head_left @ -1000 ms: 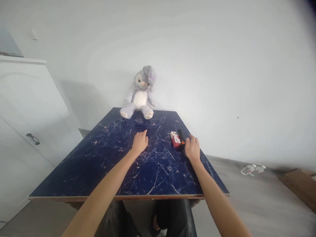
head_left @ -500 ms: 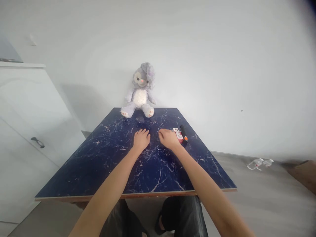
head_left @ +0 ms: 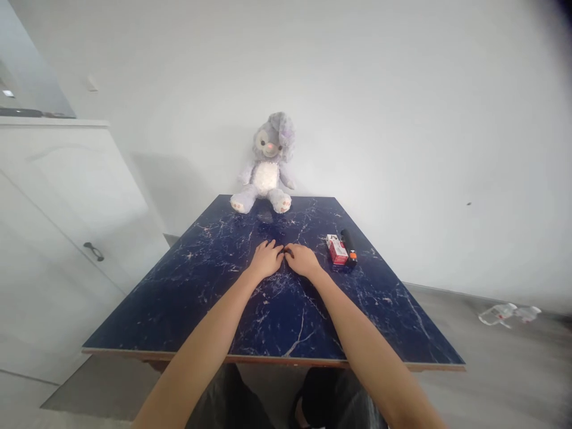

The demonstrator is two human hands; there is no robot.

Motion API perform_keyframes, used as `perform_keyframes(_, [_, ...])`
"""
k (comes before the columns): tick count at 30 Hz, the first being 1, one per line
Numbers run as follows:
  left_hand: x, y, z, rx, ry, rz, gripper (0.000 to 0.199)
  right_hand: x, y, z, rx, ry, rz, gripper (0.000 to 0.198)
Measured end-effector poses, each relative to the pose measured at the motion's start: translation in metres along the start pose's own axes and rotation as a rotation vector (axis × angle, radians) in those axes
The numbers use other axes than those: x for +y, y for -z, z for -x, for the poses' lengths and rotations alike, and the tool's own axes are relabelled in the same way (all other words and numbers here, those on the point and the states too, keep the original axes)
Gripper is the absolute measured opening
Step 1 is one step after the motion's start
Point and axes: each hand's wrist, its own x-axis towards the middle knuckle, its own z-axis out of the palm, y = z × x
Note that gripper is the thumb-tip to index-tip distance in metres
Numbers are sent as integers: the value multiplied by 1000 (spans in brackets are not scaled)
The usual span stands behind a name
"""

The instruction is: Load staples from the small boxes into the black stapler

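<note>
We bring our two hands close together near the middle of the counter [head_left: 286, 322], the left hand [head_left: 267, 260] spread palm down and the right hand [head_left: 302, 260] curled inward. Between the fingertips shows a small dark item [head_left: 288, 252], mostly covered by our fingers and too small for us to identify. We cannot tell whether either grip is closed on it or merely touching it; the left one looks rather spread, the right one rather narrow, its fingertips hidden from us.

Right of our hands, a red-and-white box [head_left: 337, 250] lies just beside a black cylinder [head_left: 349, 245] with an orange patch; the print on the box is too small to read. At the far edge a grey plush toy [head_left: 267, 170] sits against the pale wall [head_left: 384, 119].

The counter's top is dark blue with white marble-like veins, its near edge brownish. Below that edge our legs are partly cut off. To the left stands a white cabinet [head_left: 67, 208] with a dark handle [head_left: 93, 251], cropped by the frame; on the grey floor [head_left: 451, 316] at right lie whitish, blurred objects [head_left: 509, 314].
</note>
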Motion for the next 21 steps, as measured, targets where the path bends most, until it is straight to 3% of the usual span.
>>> perform_keyframes(6, [-1,6,4,-34,-21,4,47,-13,2,6,0,83,-17,32])
perform_keyframes(21, [2,1,4,-26,-1,27,48,-12,-3,4,16,92,-38,34])
